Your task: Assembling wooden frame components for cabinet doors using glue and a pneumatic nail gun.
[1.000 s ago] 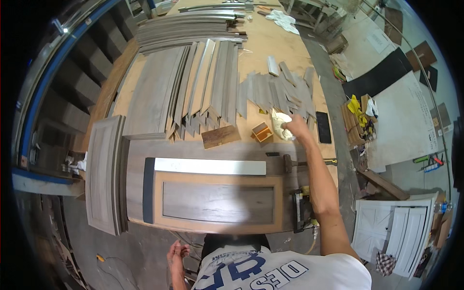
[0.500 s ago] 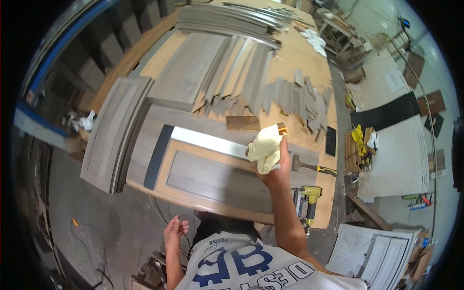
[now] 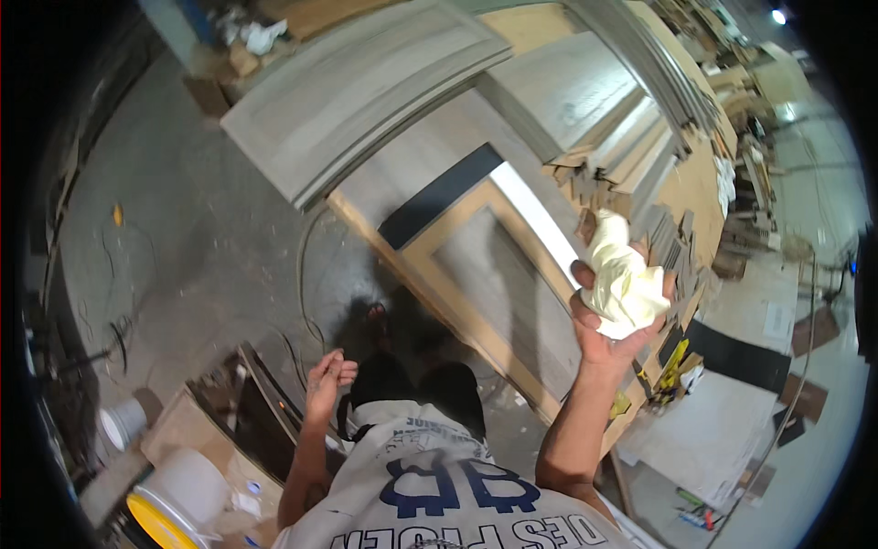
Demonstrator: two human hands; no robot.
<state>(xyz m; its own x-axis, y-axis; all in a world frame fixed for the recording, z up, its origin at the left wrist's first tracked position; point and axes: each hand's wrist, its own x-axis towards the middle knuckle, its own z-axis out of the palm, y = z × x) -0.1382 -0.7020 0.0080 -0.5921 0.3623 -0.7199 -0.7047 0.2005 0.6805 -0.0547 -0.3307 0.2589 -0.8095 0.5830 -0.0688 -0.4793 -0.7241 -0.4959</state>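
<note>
Pale-yellow bundle (image 3: 622, 284): clutched, crumpled, in closed right hand (image 3: 605, 343). Left hand (image 3: 331, 375), well apart, loosely half-curled, no visible grip on anything. Just left of right hand, framed panel (image 3: 498, 288) on desk (image 3: 529, 26). Beyond both hands, grey boards (image 3: 585, 87), stacked.

Beyond the right hand (image 3: 611, 346), boards (image 3: 622, 137) are blocking a low pass; leftward, open air is stretching over the framed panel (image 3: 489, 261). Left of the left hand (image 3: 329, 377), space is lying open above the floor (image 3: 201, 247); knees (image 3: 453, 393) are crowding its right.
</note>
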